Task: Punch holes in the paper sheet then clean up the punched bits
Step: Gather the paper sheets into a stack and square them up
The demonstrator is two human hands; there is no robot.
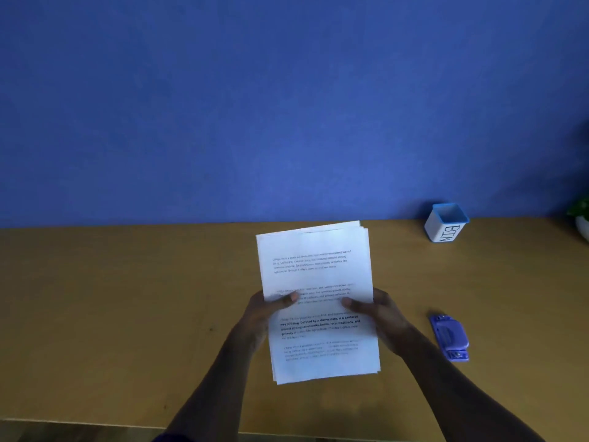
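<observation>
Cut off at the right edge: a plant in a white pot point(581, 218). Blurred, unreadable: print on the paper sheets point(315, 298).

A wooden table point(127, 314) with a tan top fills the lower half of the frame, backed by a blue wall. At right of centre a purple hole punch point(450, 338) lies flat on it. At upper right, against the wall, stands a white, blue-rimmed container marked "BIN" point(445, 224).
</observation>
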